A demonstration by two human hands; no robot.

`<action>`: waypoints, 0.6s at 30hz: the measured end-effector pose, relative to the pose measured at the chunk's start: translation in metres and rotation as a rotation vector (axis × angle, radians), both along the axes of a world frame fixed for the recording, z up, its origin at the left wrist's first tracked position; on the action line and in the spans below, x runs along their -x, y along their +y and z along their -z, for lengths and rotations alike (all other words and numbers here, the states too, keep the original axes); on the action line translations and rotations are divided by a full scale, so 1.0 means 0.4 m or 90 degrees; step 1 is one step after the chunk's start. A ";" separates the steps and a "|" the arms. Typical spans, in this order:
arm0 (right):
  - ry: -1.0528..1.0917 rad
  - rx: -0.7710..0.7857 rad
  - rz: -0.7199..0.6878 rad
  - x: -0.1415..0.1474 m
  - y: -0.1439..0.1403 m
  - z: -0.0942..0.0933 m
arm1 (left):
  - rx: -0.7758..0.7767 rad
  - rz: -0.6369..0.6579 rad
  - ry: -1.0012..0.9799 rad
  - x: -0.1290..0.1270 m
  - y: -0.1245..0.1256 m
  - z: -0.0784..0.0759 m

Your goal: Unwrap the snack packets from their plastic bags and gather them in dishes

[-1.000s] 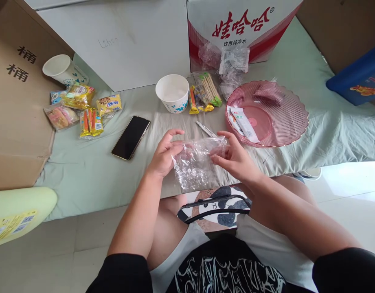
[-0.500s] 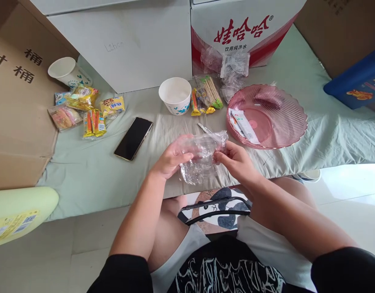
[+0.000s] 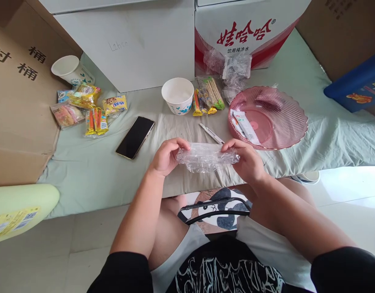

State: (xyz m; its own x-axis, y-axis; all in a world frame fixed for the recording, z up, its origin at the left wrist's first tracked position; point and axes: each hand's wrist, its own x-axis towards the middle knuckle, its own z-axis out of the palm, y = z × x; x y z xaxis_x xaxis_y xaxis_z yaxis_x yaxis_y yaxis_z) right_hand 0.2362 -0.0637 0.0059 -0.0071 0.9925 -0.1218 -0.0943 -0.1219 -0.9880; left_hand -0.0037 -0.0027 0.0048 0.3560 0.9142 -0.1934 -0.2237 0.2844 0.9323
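Note:
Between my hands a clear, crinkled plastic bag (image 3: pixel 204 158) is stretched sideways above the table's front edge. My left hand (image 3: pixel 168 156) pinches its left end, with the thumb partly hidden. At the right end, my right hand (image 3: pixel 246 159) is closed on the plastic between thumb and fingers. Just beyond the bag lies a slim white pen-like object (image 3: pixel 211 133), its near end close to my right fingers. A pink ribbed bowl (image 3: pixel 289 118) holding white sachets (image 3: pixel 246 127) stands to the right of it. The white paper bowl (image 3: pixel 177 95) sits farther back.
A phone (image 3: pixel 135 137) lies left of my hands. Wrapped snacks (image 3: pixel 85 95) and a paper cup (image 3: pixel 71 70) are at the far left, more snack packs (image 3: pixel 207 97) by the paper bowl. Crumpled plastic (image 3: pixel 236 73) rests against the white-and-red box (image 3: pixel 248 36). Cardboard boxes flank the cloth-covered surface.
The plastic bag has gone from held open and upright to a flatter, narrower strip. My right hand has shifted slightly right, and more of the pen-like object shows.

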 end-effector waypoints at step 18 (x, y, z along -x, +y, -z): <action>-0.425 -0.288 0.137 0.053 -0.022 0.010 | -0.251 -0.046 0.255 -0.104 -0.054 0.029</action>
